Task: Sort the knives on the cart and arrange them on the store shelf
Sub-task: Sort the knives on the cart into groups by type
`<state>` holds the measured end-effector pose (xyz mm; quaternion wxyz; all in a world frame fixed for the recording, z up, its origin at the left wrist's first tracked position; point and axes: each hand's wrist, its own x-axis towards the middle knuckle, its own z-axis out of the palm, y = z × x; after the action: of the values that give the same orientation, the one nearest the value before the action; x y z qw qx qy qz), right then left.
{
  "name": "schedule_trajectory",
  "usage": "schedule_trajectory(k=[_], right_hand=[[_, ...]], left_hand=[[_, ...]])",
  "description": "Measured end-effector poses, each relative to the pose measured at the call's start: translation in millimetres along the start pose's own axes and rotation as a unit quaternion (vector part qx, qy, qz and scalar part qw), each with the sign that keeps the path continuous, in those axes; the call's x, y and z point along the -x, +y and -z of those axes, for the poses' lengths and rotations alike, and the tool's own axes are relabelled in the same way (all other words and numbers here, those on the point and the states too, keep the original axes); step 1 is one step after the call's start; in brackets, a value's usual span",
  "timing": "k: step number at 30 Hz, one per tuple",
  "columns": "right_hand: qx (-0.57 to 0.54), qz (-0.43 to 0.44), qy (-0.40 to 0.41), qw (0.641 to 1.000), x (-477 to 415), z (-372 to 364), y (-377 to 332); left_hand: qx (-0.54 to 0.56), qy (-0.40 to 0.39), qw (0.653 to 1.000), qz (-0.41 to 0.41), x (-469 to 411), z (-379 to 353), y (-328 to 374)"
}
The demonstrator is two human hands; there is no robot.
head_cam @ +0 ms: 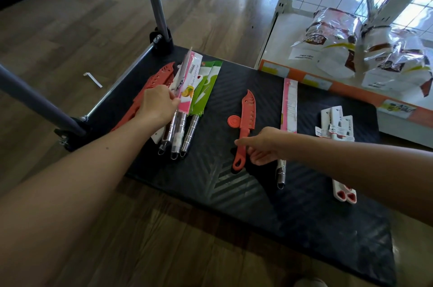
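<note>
On the black cart deck [293, 204] my left hand [157, 106] pinches a pink-packaged steel-handled knife [185, 83], its tip tilted up over a pile of green-packaged knives [206, 90]. Orange sheathed knives [154, 85] lie stacked behind that hand. Mid-deck, my right hand [264, 146] curls around the handle of a single orange knife [246, 120]. Just right of it lies another pink-packaged knife [289, 104]. White-packaged knives [337, 127] lie at the far right, partly hidden by my forearm.
The store shelf [316, 80], with an orange price strip, stands behind the cart and holds clear snack bags [332, 36]. An orange disc [233, 120] lies beside the single orange knife. The cart's grey handle posts [154, 1] rise at the left. Wooden floor surrounds the cart.
</note>
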<state>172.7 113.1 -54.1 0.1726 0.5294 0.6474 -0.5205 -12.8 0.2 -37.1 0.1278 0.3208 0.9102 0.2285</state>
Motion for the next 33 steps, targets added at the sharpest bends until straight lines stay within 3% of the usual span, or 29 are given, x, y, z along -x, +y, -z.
schedule_trajectory(k=[8,16,22,27,33], right_hand=[[-0.016,0.032,-0.027,0.999,2,4,-1],[-0.084,0.138,-0.046,0.986,11,12,5],[-0.197,0.151,-0.07,0.966,21,24,21],[-0.182,0.174,-0.084,0.964,27,32,36],[-0.158,0.186,-0.082,0.966,26,40,50]], left_hand=[[0.174,0.015,0.985,-0.002,9,-13,33],[0.408,-0.12,0.904,0.048,25,-47,71],[0.435,-0.177,0.882,0.024,33,-66,87],[0.477,-0.232,0.847,0.021,45,-78,97],[0.48,-0.262,0.837,0.023,50,-89,100]])
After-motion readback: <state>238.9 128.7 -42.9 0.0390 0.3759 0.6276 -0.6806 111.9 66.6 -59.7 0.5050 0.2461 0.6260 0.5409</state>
